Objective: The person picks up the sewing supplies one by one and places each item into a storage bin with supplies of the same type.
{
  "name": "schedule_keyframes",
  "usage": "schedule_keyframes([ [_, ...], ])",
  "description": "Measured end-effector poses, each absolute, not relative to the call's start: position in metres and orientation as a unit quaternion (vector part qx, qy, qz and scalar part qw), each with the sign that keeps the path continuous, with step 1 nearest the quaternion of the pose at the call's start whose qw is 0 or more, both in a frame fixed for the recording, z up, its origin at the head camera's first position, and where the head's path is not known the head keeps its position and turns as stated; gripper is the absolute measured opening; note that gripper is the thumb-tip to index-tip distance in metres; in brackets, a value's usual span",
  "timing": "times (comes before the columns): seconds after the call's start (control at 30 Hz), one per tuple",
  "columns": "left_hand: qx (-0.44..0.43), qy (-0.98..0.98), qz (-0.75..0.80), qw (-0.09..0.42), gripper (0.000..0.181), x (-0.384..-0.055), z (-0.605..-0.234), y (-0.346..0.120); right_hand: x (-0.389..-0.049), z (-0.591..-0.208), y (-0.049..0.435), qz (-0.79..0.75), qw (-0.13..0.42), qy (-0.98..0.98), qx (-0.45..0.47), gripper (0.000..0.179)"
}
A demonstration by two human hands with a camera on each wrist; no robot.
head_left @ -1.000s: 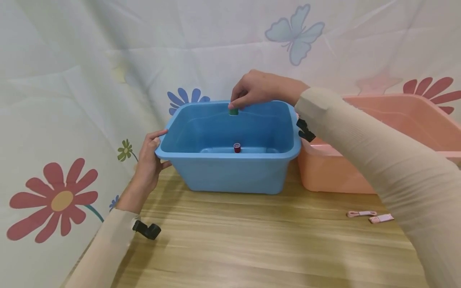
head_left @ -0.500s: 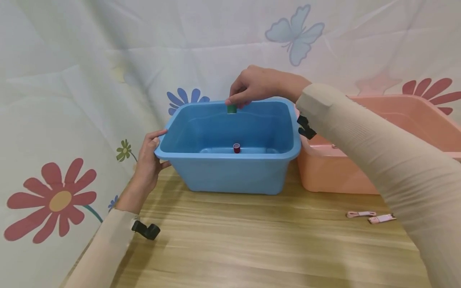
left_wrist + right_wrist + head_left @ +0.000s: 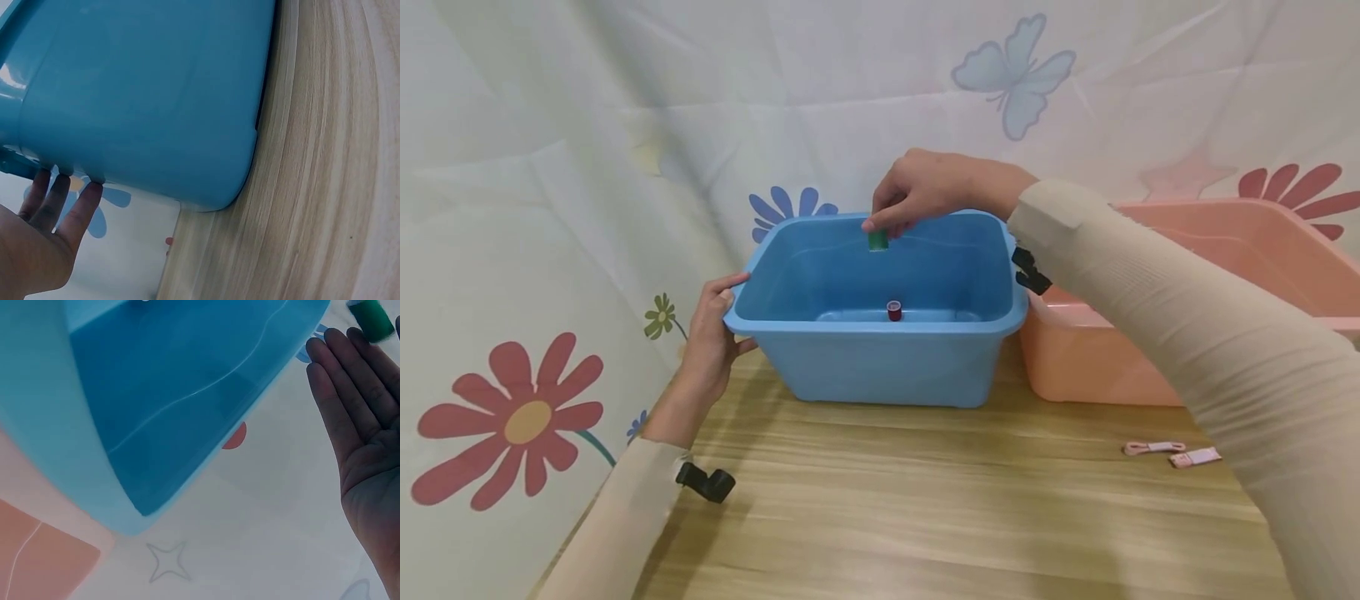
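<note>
Moved slightly left and down: green cylinder (image 3: 877,241), pinched by right hand (image 3: 928,185).
Left hand (image 3: 706,337) grips the blue bin (image 3: 887,367).

Beige wrinkled sleeves (image 3: 1180,329); black wrist cameras (image 3: 706,482) at cuffs; left hand (image 3: 706,337), right hand (image 3: 917,190) bare.

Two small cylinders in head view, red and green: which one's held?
The green cylinder, pinched by the right hand. The red cylinder sits inside the blue tub, with neither hand on it.
</note>
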State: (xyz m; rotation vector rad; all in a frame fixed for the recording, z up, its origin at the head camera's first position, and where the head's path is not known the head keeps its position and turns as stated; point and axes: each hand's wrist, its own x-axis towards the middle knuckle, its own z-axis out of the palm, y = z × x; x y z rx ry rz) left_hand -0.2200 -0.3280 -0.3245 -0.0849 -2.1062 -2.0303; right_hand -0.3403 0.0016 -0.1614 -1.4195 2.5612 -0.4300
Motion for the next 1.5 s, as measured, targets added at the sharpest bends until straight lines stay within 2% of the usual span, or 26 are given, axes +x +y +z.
schedule_keyframes([
  [0.33,-0.041,-0.712,-0.692,0.111,0.038,-0.222,-0.324,-0.325,-0.329,-0.15,0.01,-0.132,0.077,0.858,-0.49,0.032],
  [0.6,-0.04,-0.712,-0.693,0.106,0.038,-0.223,-0.322,-0.325,-0.312,-0.146,0.026,-0.113,0.044,0.858,-0.499,0.035],
  [0.87,-0.037,-0.707,-0.699,0.103,0.038,-0.223,-0.324,-0.323,-0.28,-0.149,0.061,-0.1,0.031,0.849,-0.518,0.026],
  [1.03,-0.04,-0.71,-0.695,0.106,0.039,-0.222,-0.321,-0.324,-0.253,-0.163,0.093,-0.144,-0.029,0.827,-0.543,0.026],
  [1.23,-0.037,-0.712,-0.692,0.11,0.04,-0.218,-0.318,-0.33,-0.212,-0.179,0.124,-0.167,-0.098,0.825,-0.53,0.029],
  [1.4,-0.034,-0.714,-0.691,0.108,0.04,-0.217,-0.318,-0.335,-0.188,-0.2,0.142,-0.189,-0.134,0.801,-0.552,0.041],
  [1.5,-0.028,-0.714,-0.691,0.109,0.039,-0.216,-0.321,-0.338,-0.178,-0.213,0.15,-0.195,-0.132,0.796,-0.557,0.048],
])
